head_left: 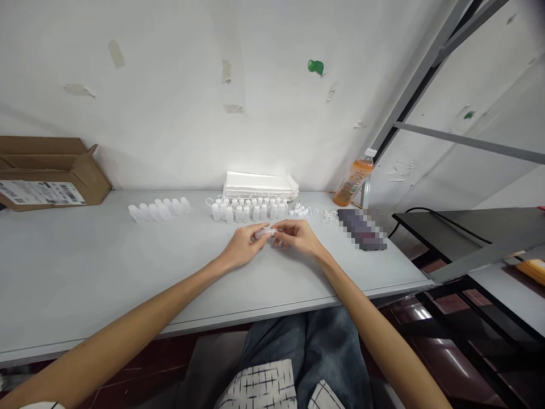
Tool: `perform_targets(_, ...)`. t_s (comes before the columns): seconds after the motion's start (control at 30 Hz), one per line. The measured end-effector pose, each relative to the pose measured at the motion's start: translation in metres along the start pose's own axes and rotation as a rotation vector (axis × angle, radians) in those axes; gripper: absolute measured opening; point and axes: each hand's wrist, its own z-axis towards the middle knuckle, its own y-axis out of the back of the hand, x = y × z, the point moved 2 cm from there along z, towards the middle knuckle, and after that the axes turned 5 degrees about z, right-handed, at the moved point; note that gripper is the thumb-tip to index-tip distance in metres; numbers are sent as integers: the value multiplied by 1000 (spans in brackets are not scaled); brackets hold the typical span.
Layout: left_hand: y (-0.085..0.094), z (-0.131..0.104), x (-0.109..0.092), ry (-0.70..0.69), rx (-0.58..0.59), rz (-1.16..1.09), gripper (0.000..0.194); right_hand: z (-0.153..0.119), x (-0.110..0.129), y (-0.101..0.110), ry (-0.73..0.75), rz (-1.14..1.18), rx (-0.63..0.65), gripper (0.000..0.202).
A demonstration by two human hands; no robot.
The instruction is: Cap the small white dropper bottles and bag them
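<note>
My left hand [242, 246] is closed around a small translucent squeeze bottle [262, 233], which lies sideways just above the table. At its right end, the fingers of my right hand [299, 235] pinch the white cap [273, 232]; they partly hide it. Behind my hands, several capped white bottles [239, 214] stand in rows, with thin white loops at their caps. To their right are loose white caps with tips [300, 211] and a small heap of white strap-like pieces [330, 217]. Several bottles without visible caps [159, 211] lie in a row farther left.
A stack of white trays or sheets [259, 184] rests against the wall. An open cardboard box [51, 173] sits at the far left. On the right are an orange drink bottle [355, 179] and a blurred dark object [361, 229]. The table's front edge [255, 318] runs before my lap.
</note>
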Motion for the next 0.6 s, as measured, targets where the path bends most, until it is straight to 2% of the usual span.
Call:
perform_targets(0.13,2,0,-3,-78,82,40,40,1,-2,0,9,12,3,33)
perform_targets(0.37,-1,0,5,-206,30,118,30,-3,2,-3,-26,97,31,34)
perform_targets(0.6,-1,-4,2,-354,-60,162,29,-5,4,-7,-23,225,51,35)
